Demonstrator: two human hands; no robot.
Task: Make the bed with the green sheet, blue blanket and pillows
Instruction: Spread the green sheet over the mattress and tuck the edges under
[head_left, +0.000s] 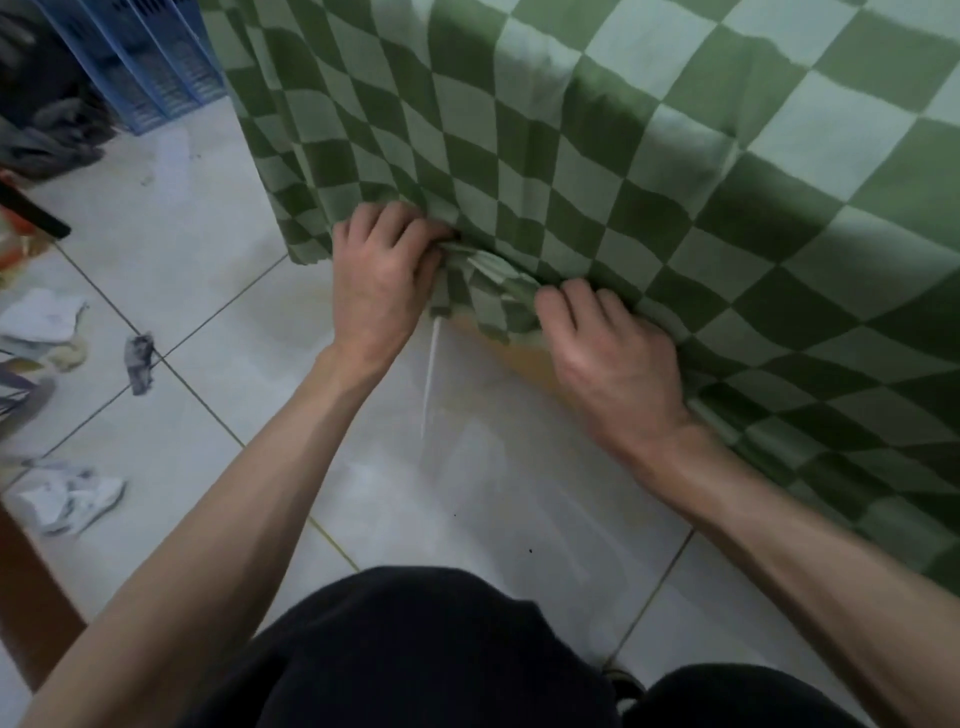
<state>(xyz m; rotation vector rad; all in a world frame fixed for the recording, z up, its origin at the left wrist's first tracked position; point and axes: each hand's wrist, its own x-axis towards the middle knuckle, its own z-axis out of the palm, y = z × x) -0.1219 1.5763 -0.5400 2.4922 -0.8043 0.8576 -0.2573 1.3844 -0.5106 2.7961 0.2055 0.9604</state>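
The green checkered sheet (649, 156) covers the bed and hangs over its corner and side down to the floor. My left hand (382, 280) grips a bunched fold of the sheet's hanging edge, fingers curled into the cloth. Just to its right, my right hand (610, 353) also has its fingers curled into the gathered cloth at the bed's lower edge. The bunched fabric (483, 291) lies between both hands. No blue blanket or pillows are in view.
White tiled floor (218, 415) lies below me, with crumpled paper scraps (72, 499) and a small grey scrap (139, 358) at the left. A blue plastic crate (150, 62) stands at the back left beside dark clothes (47, 135). My dark-trousered legs (426, 654) are at the bottom.
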